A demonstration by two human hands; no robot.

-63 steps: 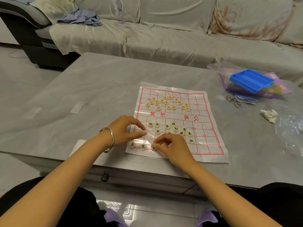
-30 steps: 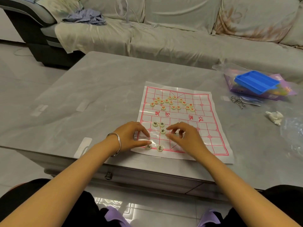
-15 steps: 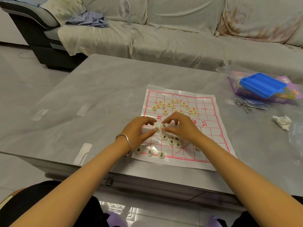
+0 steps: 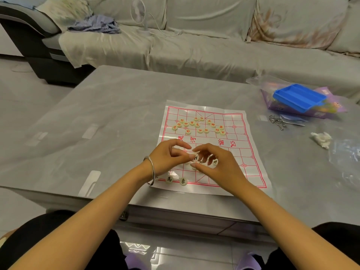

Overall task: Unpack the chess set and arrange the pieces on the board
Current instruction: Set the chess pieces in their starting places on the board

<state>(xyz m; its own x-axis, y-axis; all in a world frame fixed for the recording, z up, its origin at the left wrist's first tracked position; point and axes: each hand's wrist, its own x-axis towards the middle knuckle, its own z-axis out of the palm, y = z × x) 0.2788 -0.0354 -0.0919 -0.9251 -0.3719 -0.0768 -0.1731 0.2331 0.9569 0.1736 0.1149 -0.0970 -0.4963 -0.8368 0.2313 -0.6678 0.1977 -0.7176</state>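
Left hand (image 4: 167, 157) and right hand (image 4: 222, 166) are shown, fingers curled, over black-marked pieces (image 4: 195, 158) on the board's (image 4: 249, 152) near half. Whether either grip holds a piece cannot be told. Red-marked pieces (image 4: 199, 130) are clustered on the far half.

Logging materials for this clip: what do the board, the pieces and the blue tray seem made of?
Board: thin glossy plastic sheet, probably; it shows sheen and a wavy edge. Pieces: smooth cream plastic discs, possibly resin; uniform colour, coloured characters. Blue tray: moulded plastic, matte-looking; even colour, formed ridges.
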